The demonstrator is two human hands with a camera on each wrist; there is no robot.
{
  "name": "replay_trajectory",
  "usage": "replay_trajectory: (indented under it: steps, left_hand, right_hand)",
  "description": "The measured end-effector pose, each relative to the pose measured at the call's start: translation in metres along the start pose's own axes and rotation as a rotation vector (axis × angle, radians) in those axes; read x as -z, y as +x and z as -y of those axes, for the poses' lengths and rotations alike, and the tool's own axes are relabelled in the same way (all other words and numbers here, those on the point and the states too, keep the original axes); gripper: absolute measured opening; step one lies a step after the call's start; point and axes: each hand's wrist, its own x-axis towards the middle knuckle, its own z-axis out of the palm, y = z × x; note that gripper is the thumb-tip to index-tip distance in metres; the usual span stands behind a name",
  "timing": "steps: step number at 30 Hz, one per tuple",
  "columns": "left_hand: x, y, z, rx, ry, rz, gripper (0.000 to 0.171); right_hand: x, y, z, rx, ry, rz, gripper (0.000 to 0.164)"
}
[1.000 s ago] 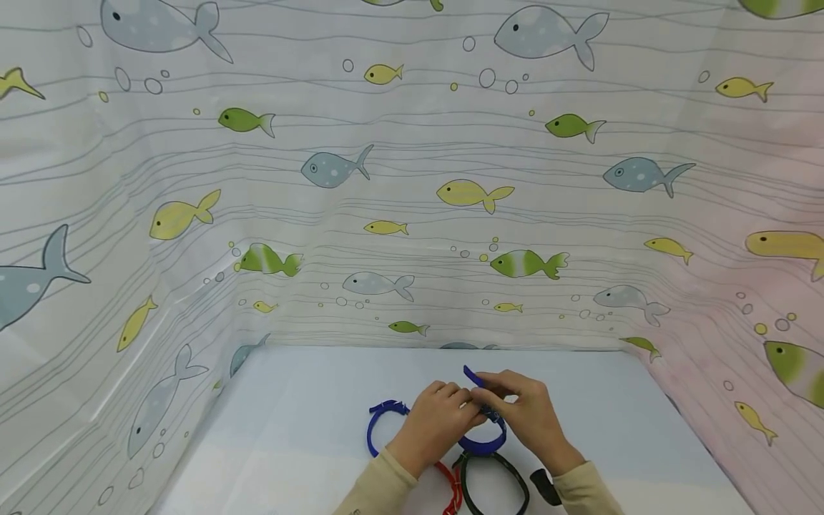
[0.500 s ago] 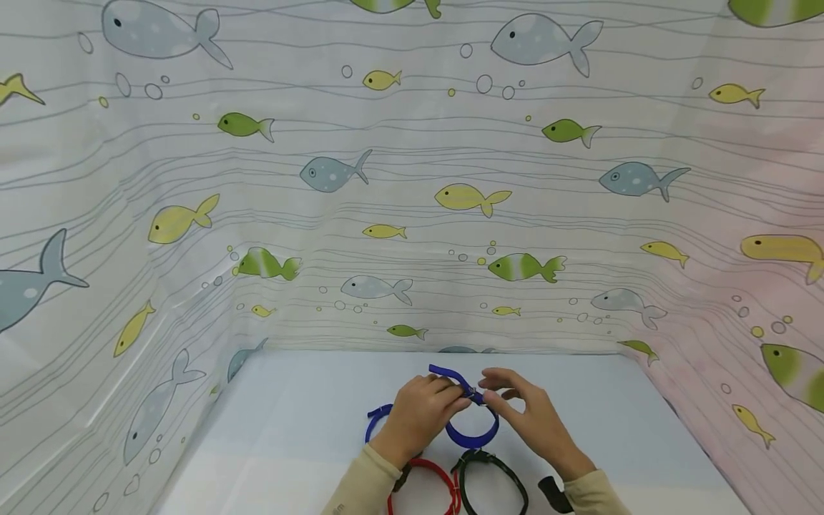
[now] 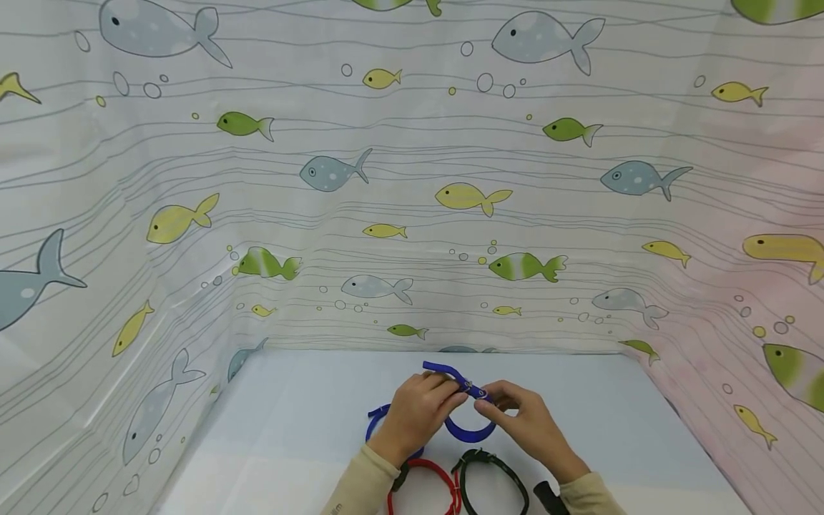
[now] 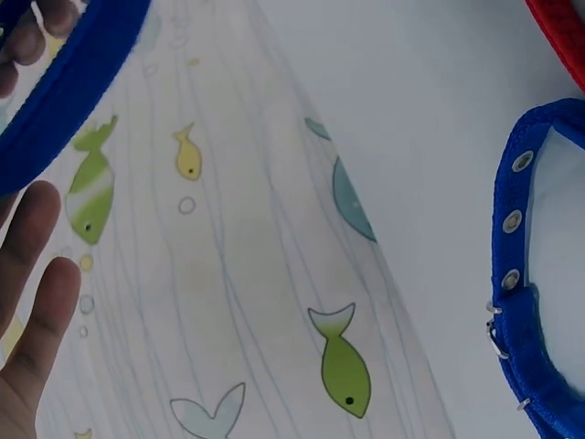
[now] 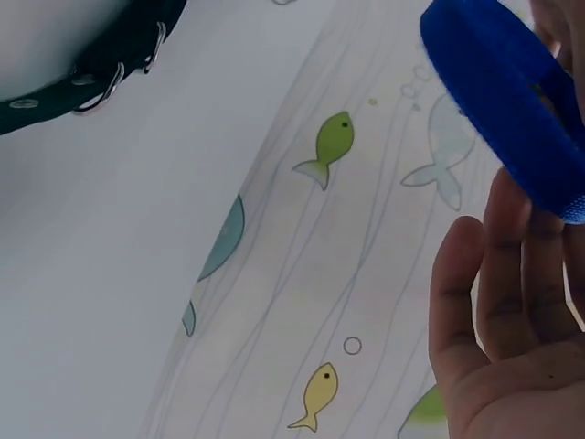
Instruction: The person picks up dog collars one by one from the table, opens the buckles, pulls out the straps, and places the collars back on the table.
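Note:
In the head view, my left hand [image 3: 417, 413] grips a blue buckle collar [image 3: 468, 434] near its metal buckle, and the free strap end sticks out to the upper left above the knuckles. My right hand [image 3: 533, 428] pinches the right side of the same collar between thumb and fingers, just beyond the buckle. Its lower loop hangs between both hands. Up close, the collar's woven band [image 4: 78, 96] shows in the left wrist view, and again as a band [image 5: 507, 105] in the right wrist view. Part of the buckle area is hidden by the left fingers.
A second blue collar [image 4: 512, 219] with eyelets lies on the white table [image 3: 290, 422], partly behind my left hand. Nearer me lie a red collar [image 3: 438, 468] and a dark green-black collar [image 3: 498, 463]. A black object [image 3: 550, 497] sits beside the right sleeve. Fish-patterned sheeting [image 3: 412, 250] encloses the table.
The strap end swung from the right hand's side over to the left. My right hand came off the collar, then closed on its right side again. My left hand shifted slightly left.

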Motion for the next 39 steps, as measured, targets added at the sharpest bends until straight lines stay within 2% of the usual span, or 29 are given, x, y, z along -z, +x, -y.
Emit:
replay_trajectory:
  steps: [8,14,19,22,25,30,33,39]
  left_hand:
    - [-0.004,-0.003,0.002,0.035,-0.015,-0.001,0.018]
    - [-0.002,-0.004,0.006,0.046,-0.022,-0.032,0.015]
    - [-0.003,-0.005,0.008,0.045,-0.024,-0.052,0.012]
    - [-0.003,-0.006,0.008,0.056,-0.019,-0.053,0.013]
    - [-0.004,-0.006,0.007,0.059,-0.023,-0.046,0.014]
    - [-0.005,-0.007,0.003,0.055,-0.023,-0.022,0.016]
    - [-0.006,-0.008,0.002,0.068,-0.016,-0.017,0.018]
    - [-0.007,-0.008,0.001,0.102,-0.038,-0.002,0.020]
  right_hand:
    - [0.002,0.002,0.004,0.038,0.027,-0.002,0.018]
    - [0.005,0.004,-0.002,0.100,0.126,0.105,0.023]
    - [0.005,0.003,-0.003,0.100,0.161,0.181,0.028]
    - [0.004,0.003,0.000,0.079,0.117,0.149,0.027]
    - [0.002,0.003,0.005,0.047,0.032,0.064,0.026]
    - [0.000,0.003,0.010,0.025,-0.025,-0.035,0.023]
    - [0.000,0.003,0.009,0.023,0.009,-0.028,0.020]
    - [0.002,0.004,0.004,-0.007,0.145,0.034,0.018]
